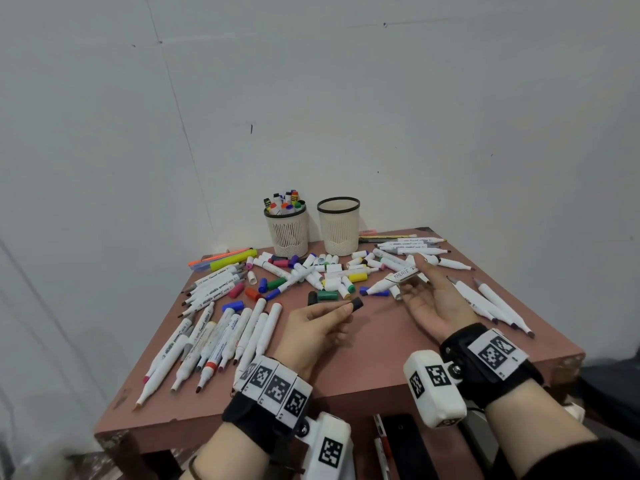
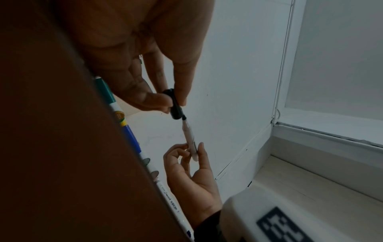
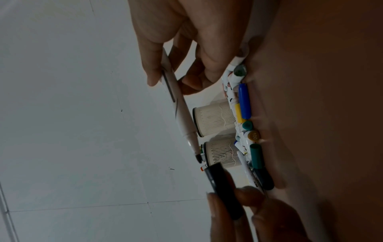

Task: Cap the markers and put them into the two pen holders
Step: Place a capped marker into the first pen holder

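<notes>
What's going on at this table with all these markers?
A person is capping markers. The left hand pinches a black cap; the right hand holds an uncapped white marker, its tip near the cap but not in it. One pen holder already has markers; the other holder looks empty.

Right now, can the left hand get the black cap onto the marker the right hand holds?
Probably yes: left hand pinches the black cap, the marker tip points toward it, open air between.
</notes>
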Tool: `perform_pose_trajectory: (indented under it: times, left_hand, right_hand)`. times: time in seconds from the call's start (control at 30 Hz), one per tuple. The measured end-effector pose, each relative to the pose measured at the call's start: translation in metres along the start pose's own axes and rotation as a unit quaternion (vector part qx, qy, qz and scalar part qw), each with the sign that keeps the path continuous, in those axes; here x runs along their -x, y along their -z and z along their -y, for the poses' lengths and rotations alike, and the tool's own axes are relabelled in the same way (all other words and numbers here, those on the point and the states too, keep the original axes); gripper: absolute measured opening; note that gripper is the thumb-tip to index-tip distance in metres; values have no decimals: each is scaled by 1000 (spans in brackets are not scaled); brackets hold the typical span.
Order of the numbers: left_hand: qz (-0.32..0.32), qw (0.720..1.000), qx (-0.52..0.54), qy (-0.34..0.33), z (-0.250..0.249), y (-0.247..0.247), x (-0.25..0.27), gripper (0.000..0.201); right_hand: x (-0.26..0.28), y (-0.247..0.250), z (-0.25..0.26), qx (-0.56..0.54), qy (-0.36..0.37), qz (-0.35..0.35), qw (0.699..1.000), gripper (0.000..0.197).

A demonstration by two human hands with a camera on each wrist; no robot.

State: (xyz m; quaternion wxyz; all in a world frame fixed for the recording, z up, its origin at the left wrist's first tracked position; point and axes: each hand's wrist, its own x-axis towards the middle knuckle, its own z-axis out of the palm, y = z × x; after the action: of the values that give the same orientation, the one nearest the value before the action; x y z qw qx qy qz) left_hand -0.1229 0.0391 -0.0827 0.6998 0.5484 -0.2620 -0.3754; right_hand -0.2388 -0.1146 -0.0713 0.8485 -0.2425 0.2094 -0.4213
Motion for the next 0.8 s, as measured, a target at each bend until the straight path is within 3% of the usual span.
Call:
perform_pose_trajectory:
  times: [0.43,0.63,0.8]
  left_hand:
    - [35,999,2,11,3,4,-3,12]
    - [30,999,14,3,2,3,-2,18]
    - [15,999,36,0,3,3,-2,21]
  right_hand:
    - [2,2,-2,26,-10,41,999,14]
    - [4,3,-5,31,-35,66,997,27]
    - [1,5,-7,38,-32,136,990,44]
